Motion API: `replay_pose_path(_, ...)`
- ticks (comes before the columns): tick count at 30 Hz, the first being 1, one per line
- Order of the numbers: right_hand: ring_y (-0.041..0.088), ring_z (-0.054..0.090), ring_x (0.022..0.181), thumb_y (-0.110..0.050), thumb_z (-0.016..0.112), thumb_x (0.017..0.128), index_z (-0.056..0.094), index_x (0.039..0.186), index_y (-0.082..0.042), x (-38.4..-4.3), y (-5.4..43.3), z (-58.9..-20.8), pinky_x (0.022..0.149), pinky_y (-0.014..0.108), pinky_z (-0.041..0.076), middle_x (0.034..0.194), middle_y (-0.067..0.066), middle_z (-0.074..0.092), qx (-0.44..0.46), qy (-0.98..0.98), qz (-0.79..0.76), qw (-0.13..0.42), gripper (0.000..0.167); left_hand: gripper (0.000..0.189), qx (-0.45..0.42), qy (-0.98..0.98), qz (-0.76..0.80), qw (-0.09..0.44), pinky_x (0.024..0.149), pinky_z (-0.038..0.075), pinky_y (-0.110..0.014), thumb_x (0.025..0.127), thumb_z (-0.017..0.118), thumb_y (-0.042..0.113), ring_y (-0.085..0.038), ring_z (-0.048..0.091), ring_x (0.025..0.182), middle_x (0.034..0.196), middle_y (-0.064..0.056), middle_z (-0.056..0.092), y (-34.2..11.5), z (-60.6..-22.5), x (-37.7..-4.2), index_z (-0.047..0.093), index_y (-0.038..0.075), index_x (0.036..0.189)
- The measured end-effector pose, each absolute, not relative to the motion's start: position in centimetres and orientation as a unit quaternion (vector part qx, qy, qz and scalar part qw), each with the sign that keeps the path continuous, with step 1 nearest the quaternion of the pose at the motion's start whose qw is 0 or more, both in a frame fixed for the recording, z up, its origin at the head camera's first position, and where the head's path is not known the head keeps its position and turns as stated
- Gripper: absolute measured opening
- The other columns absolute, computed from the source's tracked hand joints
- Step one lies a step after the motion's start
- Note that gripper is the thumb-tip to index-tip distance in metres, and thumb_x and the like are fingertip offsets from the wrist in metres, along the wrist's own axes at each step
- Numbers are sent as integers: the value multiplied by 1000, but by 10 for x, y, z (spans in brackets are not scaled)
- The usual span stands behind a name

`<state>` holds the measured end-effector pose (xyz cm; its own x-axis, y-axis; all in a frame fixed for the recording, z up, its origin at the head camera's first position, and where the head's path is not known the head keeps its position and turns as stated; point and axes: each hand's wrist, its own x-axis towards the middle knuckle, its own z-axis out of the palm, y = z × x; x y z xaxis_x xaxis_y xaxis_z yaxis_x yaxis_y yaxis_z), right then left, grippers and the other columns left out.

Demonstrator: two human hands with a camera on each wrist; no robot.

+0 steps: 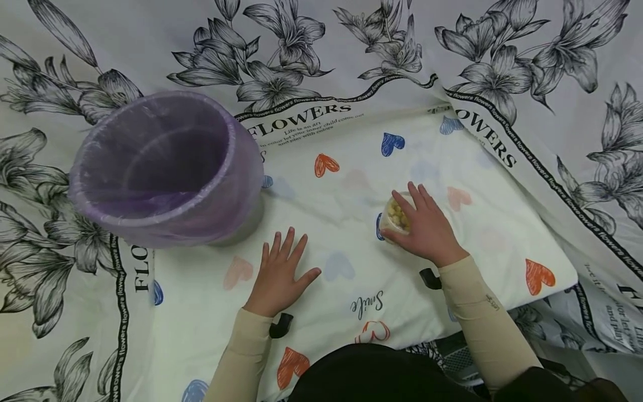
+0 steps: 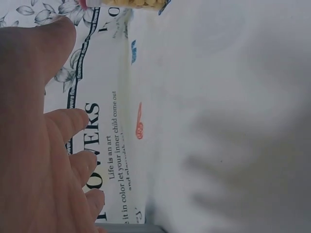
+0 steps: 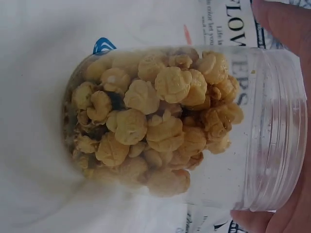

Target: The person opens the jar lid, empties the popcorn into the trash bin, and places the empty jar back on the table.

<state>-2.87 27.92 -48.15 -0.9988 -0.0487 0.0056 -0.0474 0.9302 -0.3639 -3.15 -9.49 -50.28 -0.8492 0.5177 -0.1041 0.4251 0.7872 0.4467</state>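
Note:
A clear ridged-neck plastic jar (image 3: pixel 160 121) of pale yellow popcorn-like pieces stands upright on the white cloth. My right hand (image 1: pixel 427 231) lies over its top, with the fingers stretched across the rim and the thumb toward the left side. Part of the jar's mouth is hidden under the hand, and I cannot tell whether a lid is on. To the left, my left hand (image 1: pixel 278 279) is spread with straight fingers low over the cloth and holds nothing. In the left wrist view, the jar's lower part (image 2: pixel 141 3) shows at the top edge.
A purple bin (image 1: pixel 246 184) lined with a clear plastic bag stands at the left, beyond my left hand. Under everything is a white heart-printed cloth (image 1: pixel 311 223). Flower-printed fabric (image 1: pixel 382 22) surrounds it, raised in folds along the back and right.

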Motion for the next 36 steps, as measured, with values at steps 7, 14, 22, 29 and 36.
replay_pose_path(7, 47, 34, 149, -51, 78, 89, 43, 161, -16, -31, 277, -483, 93, 67, 53, 162, 25, 35, -13, 983, -182, -8, 87, 83, 248, 938, 212, 115, 127, 2, -64, 102, 53, 65, -39, 0, 162, 176, -10, 9, -99, -506, -30, 29, 20, 167)
replay_pose_path(14, 48, 37, 145, -51, 78, 89, 43, 161, -16, -33, 274, -482, 94, 67, 53, 160, 27, 37, -11, 984, -177, -3, 87, 82, 244, 940, 214, 106, 127, 4, -65, 103, 54, 64, -44, 7, 161, 175, -11, 11, -104, -506, -31, 30, 19, 167)
replay_pose_path(22, 49, 45, 136, -50, 78, 89, 47, 158, -16, -32, 266, -479, 88, 65, 54, 155, 27, 42, -23, 983, -182, -13, 83, 84, 240, 940, 216, 109, 127, 2, -65, 102, 53, 66, -43, 7, 161, 176, -10, 10, -109, -506, -30, 28, 21, 168)
replay_pose_path(29, 45, 48, 134, -52, 80, 87, 50, 156, -18, -29, 249, -470, 80, 62, 56, 152, 24, 45, -48, 977, -205, -44, 83, 84, 233, 942, 215, 109, 128, 2, -63, 102, 52, 66, -40, 5, 162, 176, -9, 10, -112, -506, -30, 28, 20, 168)
replay_pose_path(36, 42, 49, 134, -53, 82, 85, 53, 154, -18, -25, 227, -458, 78, 59, 57, 151, 20, 48, -79, 974, -205, -52, 83, 85, 233, 940, 225, 102, 128, 3, -63, 101, 55, 66, -42, 9, 161, 175, -10, 12, -114, -503, -28, 30, 19, 167)
